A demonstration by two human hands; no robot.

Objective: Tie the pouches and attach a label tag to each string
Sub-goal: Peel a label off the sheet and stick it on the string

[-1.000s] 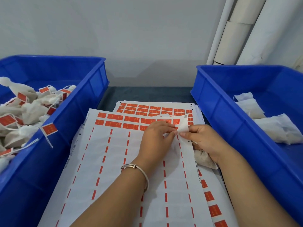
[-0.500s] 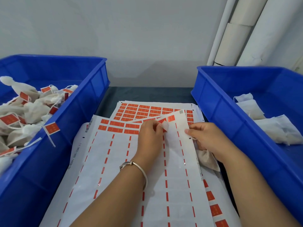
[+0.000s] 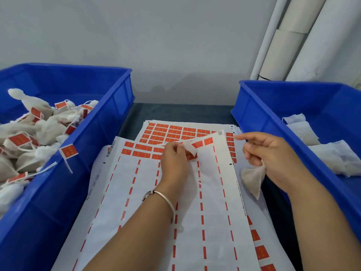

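Observation:
Sheets of red label stickers lie on the table between two blue bins. The top sheet is mostly peeled, with red labels left only along its far end. My left hand pinches a label that curls up off the top sheet. My right hand hovers beside the sheet's right edge with the index finger extended, while its lower fingers hold a white pouch that hangs below the palm.
The left blue bin is piled with tied pouches carrying red tags. The right blue bin holds a few flat white pouches. White pipes stand in the back right corner against a grey wall.
My left hand has peeled the label up off the sheet. My right hand has let go of the sheet's edge and moved right, lifting the pouch into view.

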